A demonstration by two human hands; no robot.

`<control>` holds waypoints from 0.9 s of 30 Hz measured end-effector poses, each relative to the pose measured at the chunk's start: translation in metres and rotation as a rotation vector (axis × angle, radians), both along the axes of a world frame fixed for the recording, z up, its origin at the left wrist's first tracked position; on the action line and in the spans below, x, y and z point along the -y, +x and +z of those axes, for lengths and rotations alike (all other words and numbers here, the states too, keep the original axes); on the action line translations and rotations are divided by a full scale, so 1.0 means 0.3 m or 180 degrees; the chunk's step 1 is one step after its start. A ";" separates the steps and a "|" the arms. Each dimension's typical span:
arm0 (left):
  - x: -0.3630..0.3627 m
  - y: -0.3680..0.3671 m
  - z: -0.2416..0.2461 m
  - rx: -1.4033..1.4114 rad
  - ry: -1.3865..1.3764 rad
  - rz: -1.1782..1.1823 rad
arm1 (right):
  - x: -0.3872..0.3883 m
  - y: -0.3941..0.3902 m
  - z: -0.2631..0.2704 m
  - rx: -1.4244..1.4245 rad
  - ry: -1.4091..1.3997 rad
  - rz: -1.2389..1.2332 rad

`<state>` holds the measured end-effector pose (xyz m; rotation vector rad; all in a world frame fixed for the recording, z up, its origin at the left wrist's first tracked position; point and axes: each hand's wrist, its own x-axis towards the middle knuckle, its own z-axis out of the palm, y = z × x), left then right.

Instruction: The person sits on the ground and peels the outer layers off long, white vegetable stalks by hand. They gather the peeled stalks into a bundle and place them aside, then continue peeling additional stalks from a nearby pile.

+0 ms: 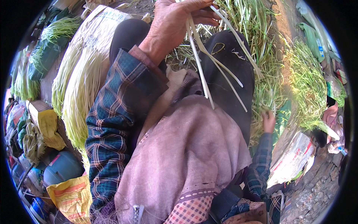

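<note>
My left hand, at the top middle, holds several thin pale plant stalks. Their lower ends hang spread out over my dark trouser leg and the pinkish apron. Low on the right, my right hand is at the edge of a heap of green and straw-coloured stems. It is small and blurred there, and whether its fingers grip a stem is unclear. Left of my knee, long bundles of pale stalks with yellow-green tips lie side by side on a white woven sack.
Another green leafy heap lies at the right, above a white printed sack and stony ground. On the left are a blue rounded container, yellow sacks, a cardboard box and more bundled greens.
</note>
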<state>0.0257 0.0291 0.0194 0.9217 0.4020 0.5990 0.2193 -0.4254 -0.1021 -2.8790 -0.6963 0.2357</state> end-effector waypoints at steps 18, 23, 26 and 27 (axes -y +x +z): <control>0.011 -0.033 0.023 0.0234 -0.0278 0.0052 | -0.532 -0.062 0.155 -0.0396 0.2735 -0.0085; -0.003 -0.042 0.003 0.0237 -0.0137 0.0124 | -0.110 0.134 0.003 -0.0764 0.2319 -0.2027; -0.033 -0.052 -0.016 0.0495 -0.0416 0.0150 | 0.188 0.177 -0.038 -0.0565 0.2161 -0.2393; -0.052 -0.059 -0.017 0.0223 -0.0539 0.0109 | 0.266 0.180 -0.040 -0.0595 0.1456 -0.1882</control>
